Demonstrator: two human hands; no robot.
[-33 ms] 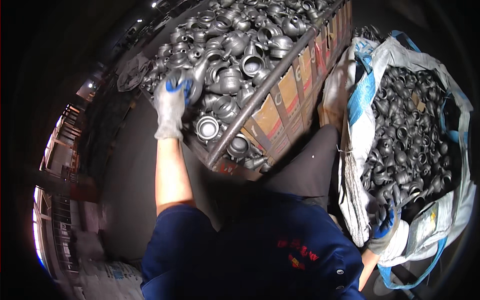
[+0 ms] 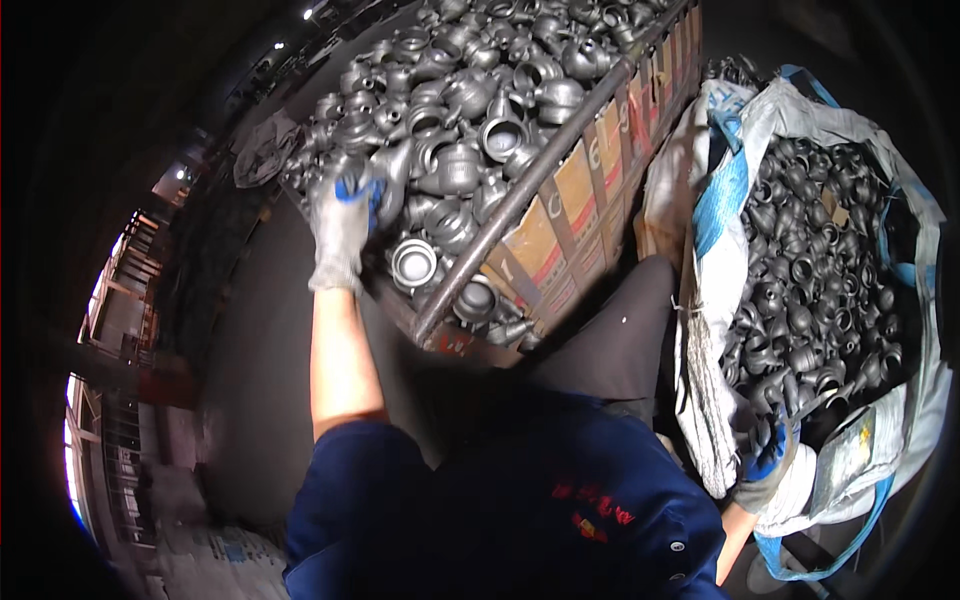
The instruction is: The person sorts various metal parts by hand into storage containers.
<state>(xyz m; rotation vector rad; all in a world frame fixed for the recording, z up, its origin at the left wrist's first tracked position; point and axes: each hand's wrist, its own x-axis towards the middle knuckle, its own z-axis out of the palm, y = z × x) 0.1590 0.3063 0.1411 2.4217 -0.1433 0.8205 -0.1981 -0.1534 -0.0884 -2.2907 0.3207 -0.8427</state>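
My left hand [image 2: 342, 225], in a white glove with blue finger coating, is over the near left edge of the heaped bin. Its fingers curl round a grey metal fitting [image 2: 392, 180], a rounded hollow casting among many alike. Low on the right, my right hand [image 2: 768, 468], gloved the same way, reaches into the near side of the white woven bulk bag [image 2: 712, 420]. Those fingers are bent; a dark grey shape lies against them, and I cannot make out what they hold. Similar grey fittings [image 2: 800, 290] fill the bag.
The bin has a metal top rail [image 2: 540, 165] and a barred side lined with cardboard [image 2: 570, 195]. My knee [image 2: 625, 330] is between bin and bag. Blue straps [image 2: 722, 200] hang from the bag. Crumpled white sheeting [image 2: 265, 148] lies beyond the bin's left edge.
My left hand sits very slightly lower over the bin's edge, with its fingers still curled. My right hand stays at the bag almost unmoved.
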